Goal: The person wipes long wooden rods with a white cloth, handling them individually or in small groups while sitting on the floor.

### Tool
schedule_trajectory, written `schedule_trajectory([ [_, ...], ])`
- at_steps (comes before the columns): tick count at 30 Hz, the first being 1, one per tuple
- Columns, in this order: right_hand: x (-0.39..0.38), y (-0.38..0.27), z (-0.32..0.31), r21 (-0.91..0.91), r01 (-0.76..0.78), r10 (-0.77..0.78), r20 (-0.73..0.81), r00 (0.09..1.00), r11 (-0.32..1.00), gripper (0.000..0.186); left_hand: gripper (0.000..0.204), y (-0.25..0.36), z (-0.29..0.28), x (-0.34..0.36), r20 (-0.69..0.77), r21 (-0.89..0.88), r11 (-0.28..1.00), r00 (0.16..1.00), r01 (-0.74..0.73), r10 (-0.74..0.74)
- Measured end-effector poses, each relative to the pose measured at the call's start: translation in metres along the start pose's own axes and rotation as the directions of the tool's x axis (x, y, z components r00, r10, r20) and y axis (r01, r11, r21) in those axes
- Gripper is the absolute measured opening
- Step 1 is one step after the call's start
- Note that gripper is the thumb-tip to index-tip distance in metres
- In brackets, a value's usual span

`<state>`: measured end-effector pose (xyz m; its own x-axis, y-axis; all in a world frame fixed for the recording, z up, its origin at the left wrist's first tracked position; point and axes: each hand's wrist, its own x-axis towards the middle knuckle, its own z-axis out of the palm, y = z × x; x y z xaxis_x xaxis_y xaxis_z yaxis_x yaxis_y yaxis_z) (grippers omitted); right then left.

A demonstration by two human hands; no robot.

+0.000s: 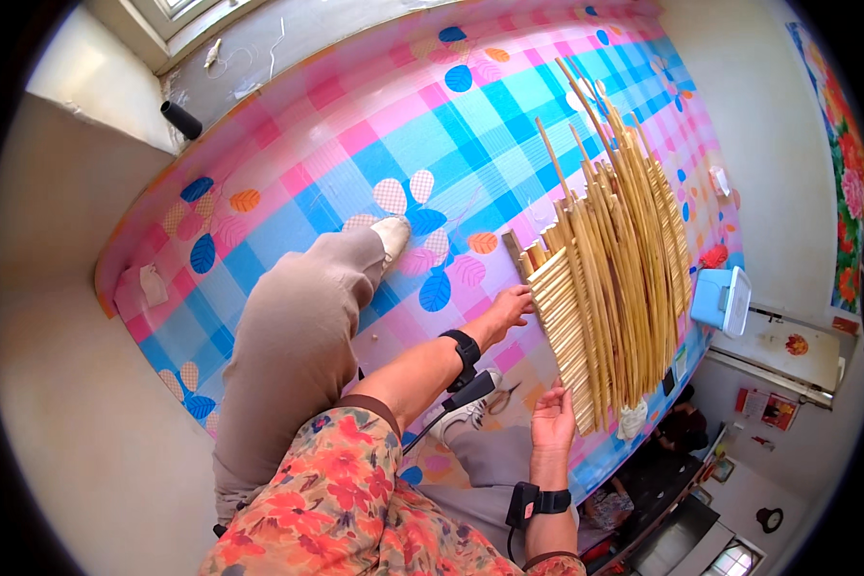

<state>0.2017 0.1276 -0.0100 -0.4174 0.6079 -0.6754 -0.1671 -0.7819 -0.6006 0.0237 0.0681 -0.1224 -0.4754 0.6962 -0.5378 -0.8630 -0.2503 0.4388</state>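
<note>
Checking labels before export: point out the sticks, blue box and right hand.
Sticks (626,288): head view, mid-length of the pile.
Blue box (709,299): head view, side wall.
Right hand (553,420): head view, middle of the hand.

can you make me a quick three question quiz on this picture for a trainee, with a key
1. True or false: the left hand and the right hand are both at the edge of the stalks.
2. What colour is the body of the tub to the right of the stalks? a) red b) blue c) yellow
3. Complete: the left wrist wears a black ____.

Key: 1. true 2. b 3. strap
</note>
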Motion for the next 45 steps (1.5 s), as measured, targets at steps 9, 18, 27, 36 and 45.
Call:
schedule_trajectory([
  [9, -0.010, 0.012, 0.008, 0.028, -0.075, 0.076, -0.046, 0.996, 0.997, 0.022, 0.037, -0.021, 0.020, 0.039, 0.058, -0.168, 0.978, 0.991, 0.126, -0.117],
  [18, -0.003, 0.028, -0.013, 0.060, -0.045, 0.046, -0.023, 0.999, 0.997, 0.018, 0.038, -0.044, -0.017, 0.061, 0.001, -0.109, 0.969, 0.975, 0.220, -0.221],
  [27, 0.002, 0.030, -0.004, 0.051, -0.073, 0.077, -0.089, 0.993, 0.996, 0.016, 0.038, -0.049, -0.028, 0.072, -0.023, -0.043, 0.968, 0.969, 0.247, -0.248],
  [36, -0.014, 0.012, -0.007, -0.018, -0.151, 0.151, -0.029, 0.988, 0.988, 0.020, 0.039, -0.049, -0.035, 0.069, -0.033, 0.061, 0.966, 0.967, 0.253, -0.251],
  [45, -0.026, -0.002, -0.015, -0.061, -0.356, 0.360, 0.093, 0.928, 0.933, 0.029, 0.040, -0.017, -0.060, 0.039, -0.044, 0.557, 0.816, 0.987, 0.153, -0.155],
])
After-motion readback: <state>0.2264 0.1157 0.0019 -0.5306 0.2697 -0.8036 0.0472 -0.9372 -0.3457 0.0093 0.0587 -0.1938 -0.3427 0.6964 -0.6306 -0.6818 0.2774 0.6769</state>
